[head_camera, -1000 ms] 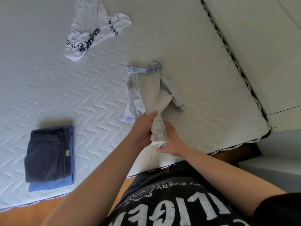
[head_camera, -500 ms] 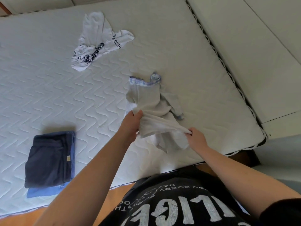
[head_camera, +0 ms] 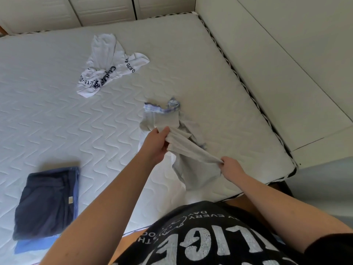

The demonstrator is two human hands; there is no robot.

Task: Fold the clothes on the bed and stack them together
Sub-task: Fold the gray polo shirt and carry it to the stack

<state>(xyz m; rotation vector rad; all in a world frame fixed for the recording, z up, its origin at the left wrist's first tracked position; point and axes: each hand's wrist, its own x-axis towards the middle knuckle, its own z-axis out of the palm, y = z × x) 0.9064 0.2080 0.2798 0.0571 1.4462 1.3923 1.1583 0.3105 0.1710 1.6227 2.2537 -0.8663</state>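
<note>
A light grey garment (head_camera: 172, 123) with blue-checked trim lies crumpled near the bed's front right part. My left hand (head_camera: 155, 142) grips a bunched fold of it, and my right hand (head_camera: 230, 166) pinches its other end, so a strip of cloth stretches between them above the mattress (head_camera: 57, 111). A white shirt with dark blue lettering (head_camera: 108, 64) lies unfolded farther back. At the front left sits a folded stack: a dark navy garment (head_camera: 45, 201) on top of a lighter blue one (head_camera: 30, 245).
The mattress edge with striped piping (head_camera: 246, 87) runs along the right, beside a white wall or panel (head_camera: 286, 54). White cupboard doors (head_camera: 103, 8) stand behind the bed. Wooden floor (head_camera: 126, 243) shows at my feet.
My hands have drawn apart, the right one moving right, pulling the grey garment into a taut strip. The camera has tilted up, showing more of the bed's far end.
</note>
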